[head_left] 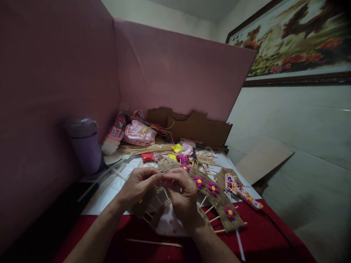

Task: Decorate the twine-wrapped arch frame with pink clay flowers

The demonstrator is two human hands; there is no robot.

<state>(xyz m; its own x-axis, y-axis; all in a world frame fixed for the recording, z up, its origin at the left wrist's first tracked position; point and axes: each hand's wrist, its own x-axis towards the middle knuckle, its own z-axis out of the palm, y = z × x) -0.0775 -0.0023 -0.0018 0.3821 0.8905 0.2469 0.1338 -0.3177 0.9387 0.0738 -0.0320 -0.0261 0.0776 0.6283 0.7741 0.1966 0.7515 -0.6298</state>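
Note:
My left hand [141, 184] and my right hand [182, 193] meet fingertip to fingertip, both pinched closed. Whatever sits between the fingers is too small or hidden to name. Just beneath them lies a fan-shaped craft piece [223, 204] of twine-wrapped band and thin wooden sticks. Magenta clay flowers [213, 188] with yellow centres dot its band. A patterned white cloth panel [170, 221] forms its lower middle, partly covered by my right hand. Behind the hands are gold-handled scissors [195, 160], a red clay packet [148, 157] and a yellow clay packet [177, 148].
A flower-patterned glue gun [241, 191] with a cord lies at the right. At the left stands a purple tumbler [86, 146]. Bundled sticks [148, 149] and torn cardboard [197, 128] line the back. One loose stick [155, 243] rests on the red cloth [131, 252] in front.

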